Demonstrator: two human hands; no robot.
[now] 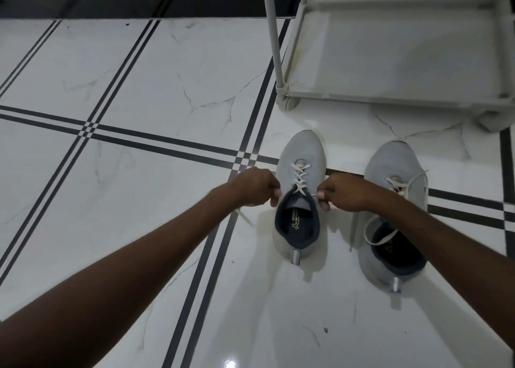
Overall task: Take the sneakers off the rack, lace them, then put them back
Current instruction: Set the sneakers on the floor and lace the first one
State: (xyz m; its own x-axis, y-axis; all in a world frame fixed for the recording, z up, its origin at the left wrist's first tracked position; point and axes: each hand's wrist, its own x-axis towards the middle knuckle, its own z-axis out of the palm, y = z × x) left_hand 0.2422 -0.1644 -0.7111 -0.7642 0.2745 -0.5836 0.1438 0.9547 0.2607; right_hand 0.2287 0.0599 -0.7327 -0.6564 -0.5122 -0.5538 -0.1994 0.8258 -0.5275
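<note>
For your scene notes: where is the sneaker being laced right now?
In the head view, the sneaker stands on the tiled floor right of centre, between both hands, below the rack.

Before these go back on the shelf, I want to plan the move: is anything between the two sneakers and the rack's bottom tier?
Nothing visible. Bare floor tile lies between the left sneaker, the right sneaker and the rack, and the tier shows nothing on it. Both hands, left and right, pinch the lace.

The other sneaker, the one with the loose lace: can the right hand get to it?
Probably yes. The right hand is busy pulling a lace, but that sneaker sits right beside it on the floor with nothing between them.
</note>
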